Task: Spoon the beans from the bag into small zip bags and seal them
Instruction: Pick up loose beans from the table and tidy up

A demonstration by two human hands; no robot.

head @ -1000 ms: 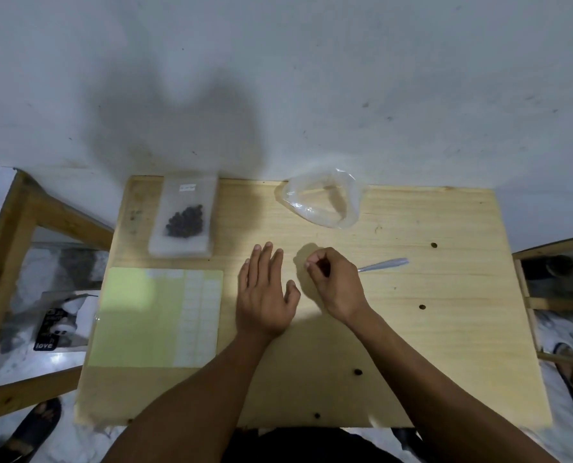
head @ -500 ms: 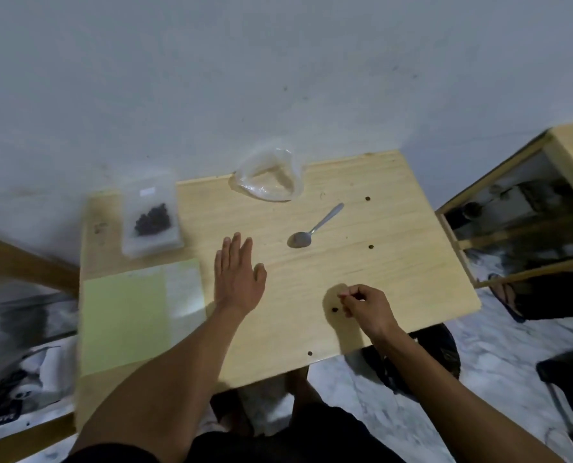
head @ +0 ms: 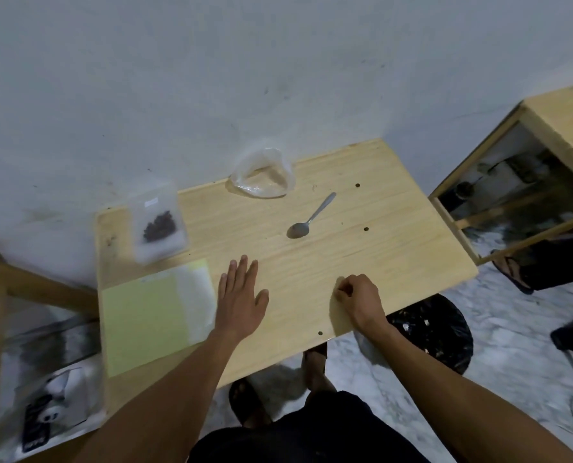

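**Beans bagged, spoon idle on a wooden table**

At far left, a small zip bag (head: 158, 225) holding dark beans (head: 159, 225) lies by the wall, with a green sheet (head: 144, 320) nearer on the wooden table (head: 395, 248). The left hand (head: 241, 299) rests flat, fingers straight and together. Beyond it, an emptied clear bag (head: 263, 173) sits at the far edge, a metal spoon (head: 311, 217) just right of it. The right hand (head: 358, 299) is curled at the near edge; whether it pinches anything cannot be told.
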